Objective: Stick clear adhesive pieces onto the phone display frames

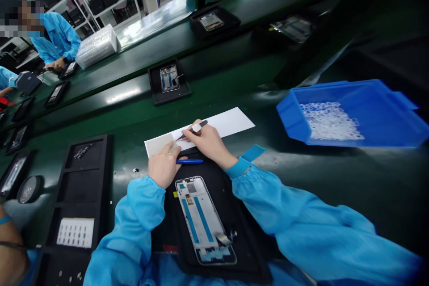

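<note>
My right hand [207, 140] is closed around dark tweezers [202, 124] with a white band, their tips low over a long white paper strip [231, 121]. Close beside it, my left hand [164, 167] rests its fingertips on the strip's greyish left part [159, 144]. A slim blue stick [191, 161], pen-like, juts out to the right from under the left thumb; that hand's grip is partly hidden. Below both hands, an opened phone frame [203, 221] with blue strips lies on a black tray [248, 250]. Whatever the tweezer tips touch is too small to make out.
On the right stands a blue bin [385, 116] with many small white pieces. A black divided tray [103, 178] at left holds small parts and a white label sheet [75, 232]. Beyond, another phone tray [169, 80] sits on the line. A co-worker [55, 38] works at far left.
</note>
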A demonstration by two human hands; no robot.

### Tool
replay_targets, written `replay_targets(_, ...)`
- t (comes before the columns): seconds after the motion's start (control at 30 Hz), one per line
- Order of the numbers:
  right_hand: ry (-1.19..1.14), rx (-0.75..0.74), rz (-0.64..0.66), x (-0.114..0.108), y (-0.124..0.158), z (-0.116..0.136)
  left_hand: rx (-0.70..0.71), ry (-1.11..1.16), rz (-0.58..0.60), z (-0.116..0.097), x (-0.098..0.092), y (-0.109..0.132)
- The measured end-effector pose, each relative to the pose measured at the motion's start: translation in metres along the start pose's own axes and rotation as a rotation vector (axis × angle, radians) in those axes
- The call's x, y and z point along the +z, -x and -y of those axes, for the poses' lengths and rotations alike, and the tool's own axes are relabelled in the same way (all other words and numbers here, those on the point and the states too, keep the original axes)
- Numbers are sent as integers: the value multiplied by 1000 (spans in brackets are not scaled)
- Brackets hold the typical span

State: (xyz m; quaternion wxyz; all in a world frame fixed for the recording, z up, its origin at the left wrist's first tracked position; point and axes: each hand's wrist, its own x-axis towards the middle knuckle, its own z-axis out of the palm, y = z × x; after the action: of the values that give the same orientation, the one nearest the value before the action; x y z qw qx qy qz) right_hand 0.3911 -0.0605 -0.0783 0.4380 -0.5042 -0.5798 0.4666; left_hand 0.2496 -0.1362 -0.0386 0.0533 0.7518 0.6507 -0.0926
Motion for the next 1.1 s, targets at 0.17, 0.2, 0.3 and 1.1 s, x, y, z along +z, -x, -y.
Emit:
replay_targets(0.17, -168, 31, -142, -24, 22, -3, -12, 279, -159, 14, 4, 12)
replay_targets(0.2, -196, 34, -154, -30, 34, -3, -22, 382, -219, 17, 4, 15)
replay_targets(0.3, -183, 40, -92, -41, 73, 3, -40, 680, -215, 21, 5, 21)
replay_targets(1.1, 244, -70, -15, -31, 119, -9, 89, 574, 270, 6, -4, 17)
